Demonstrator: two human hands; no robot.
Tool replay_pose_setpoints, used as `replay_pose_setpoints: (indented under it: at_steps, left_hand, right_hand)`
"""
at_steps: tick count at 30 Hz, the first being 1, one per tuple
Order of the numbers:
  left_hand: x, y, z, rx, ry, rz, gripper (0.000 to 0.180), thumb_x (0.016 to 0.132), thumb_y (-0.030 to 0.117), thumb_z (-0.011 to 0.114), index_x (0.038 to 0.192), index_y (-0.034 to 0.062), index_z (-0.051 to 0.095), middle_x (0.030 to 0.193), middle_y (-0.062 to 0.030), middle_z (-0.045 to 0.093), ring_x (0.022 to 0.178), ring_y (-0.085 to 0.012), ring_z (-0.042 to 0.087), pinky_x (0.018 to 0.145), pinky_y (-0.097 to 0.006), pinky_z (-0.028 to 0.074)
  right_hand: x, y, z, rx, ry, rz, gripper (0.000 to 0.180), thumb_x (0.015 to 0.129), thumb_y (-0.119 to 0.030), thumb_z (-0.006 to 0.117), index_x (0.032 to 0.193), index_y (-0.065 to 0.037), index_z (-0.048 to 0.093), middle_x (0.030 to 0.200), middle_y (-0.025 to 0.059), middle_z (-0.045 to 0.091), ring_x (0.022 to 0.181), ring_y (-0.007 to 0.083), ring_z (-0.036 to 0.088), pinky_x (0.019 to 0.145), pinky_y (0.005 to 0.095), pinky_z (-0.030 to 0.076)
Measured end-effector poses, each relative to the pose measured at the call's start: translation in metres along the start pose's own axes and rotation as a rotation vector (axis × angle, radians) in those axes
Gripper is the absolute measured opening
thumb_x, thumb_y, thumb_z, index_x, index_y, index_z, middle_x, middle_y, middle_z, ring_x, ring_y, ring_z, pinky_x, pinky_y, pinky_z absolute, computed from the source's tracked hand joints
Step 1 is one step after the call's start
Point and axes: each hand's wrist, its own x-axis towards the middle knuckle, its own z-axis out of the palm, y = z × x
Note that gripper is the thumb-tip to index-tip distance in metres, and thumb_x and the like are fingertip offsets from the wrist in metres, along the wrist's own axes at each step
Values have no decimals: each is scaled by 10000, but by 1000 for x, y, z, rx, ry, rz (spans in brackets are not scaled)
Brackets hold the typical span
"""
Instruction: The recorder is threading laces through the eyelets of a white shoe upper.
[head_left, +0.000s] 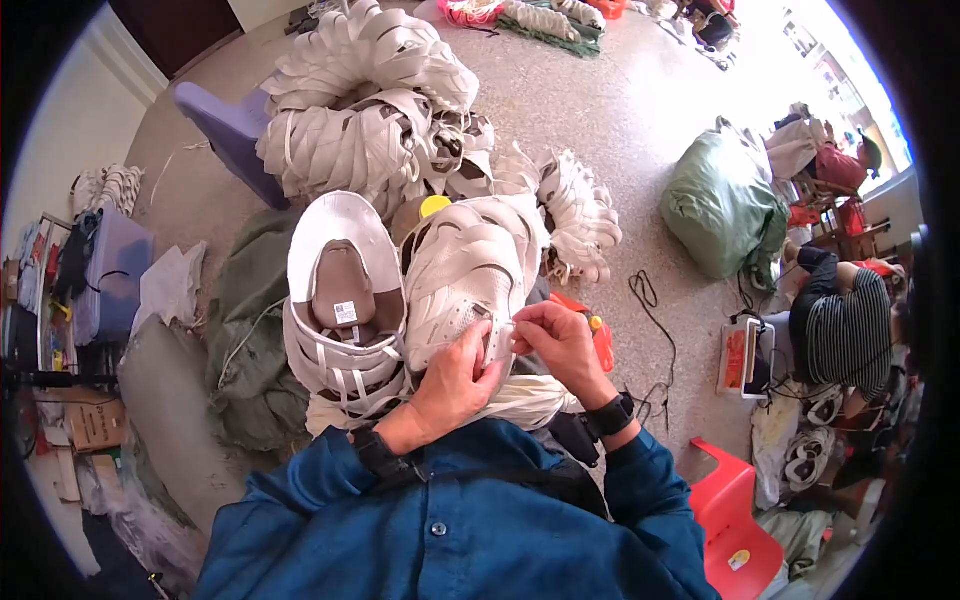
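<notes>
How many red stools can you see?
1. The red stool stands on the floor at the lower right, beside the person's right arm. Others may be hidden behind the piles.

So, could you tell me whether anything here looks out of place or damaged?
Nothing looks damaged. The left hand and right hand work on a white shoe upper. Only a loose black cord trails across the floor.
</notes>
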Motion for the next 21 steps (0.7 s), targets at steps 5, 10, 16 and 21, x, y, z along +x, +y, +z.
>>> replay_pose_setpoints:
  at_steps: [5,10,16,21]
  left_hand:
    - [-3,-2,0,6,1,1,551,863,103,721,1352,-31,506,712,-110,577,596,-188,566,575,-342,466]
    - [-1,4,-1,-38,-14,-11,510,878,113,716,1337,-23,538,719,-105,586,603,-177,566,579,-337,468]
    - [2,5,-2,21,-17,-32,450,885,134,708,1285,-32,586,678,-55,556,597,-115,506,552,-313,439]
    - [-1,4,-2,-75,-18,-26,442,870,67,700,1282,-39,581,652,-36,553,538,-100,503,501,-297,421]
  right_hand:
    - [9,2,5,-62,-9,-38,134,952,-92,645,991,34,663,820,54,697,716,91,667,644,243,540]
    - [10,0,6,-159,12,-47,127,932,-89,657,976,30,665,809,83,692,732,137,671,667,285,536]
    - [14,1,13,-809,39,-644,54,840,-34,583,851,-20,532,814,194,577,738,399,626,621,486,511]
    - [14,2,11,-539,55,-567,107,878,-50,618,969,6,614,916,180,659,874,335,670,736,396,536]
